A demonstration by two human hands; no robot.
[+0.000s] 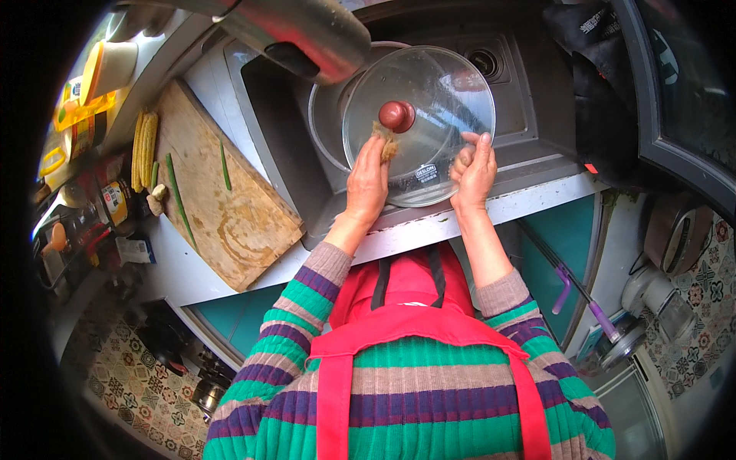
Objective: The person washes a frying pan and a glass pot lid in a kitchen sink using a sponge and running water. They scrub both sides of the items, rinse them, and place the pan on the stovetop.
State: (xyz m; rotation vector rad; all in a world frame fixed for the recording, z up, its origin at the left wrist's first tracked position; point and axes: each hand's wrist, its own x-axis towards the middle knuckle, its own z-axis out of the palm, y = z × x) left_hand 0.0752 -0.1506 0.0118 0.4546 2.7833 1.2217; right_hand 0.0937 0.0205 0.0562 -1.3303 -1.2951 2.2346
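Observation:
A round glass pot lid (448,109) with a reddish-brown knob (397,117) is held over the dark sink (555,115). My right hand (476,169) grips its rim at the lower right, thumb on top. My left hand (369,175) presses a tan scrubbing pad (386,144) against the glass just below the knob, with its fingertips over the pad. Beneath the lid, partly hidden by it, a large round metal pan or basin (325,126) sits in the sink.
Left of the sink lies a wooden cutting board (230,224) with green scallion pieces. Corn cobs (145,150) and ginger (156,201) are beside it. A metallic faucet (316,40) juts over the sink's upper left. A dark-framed window sash (644,115) stands at the right.

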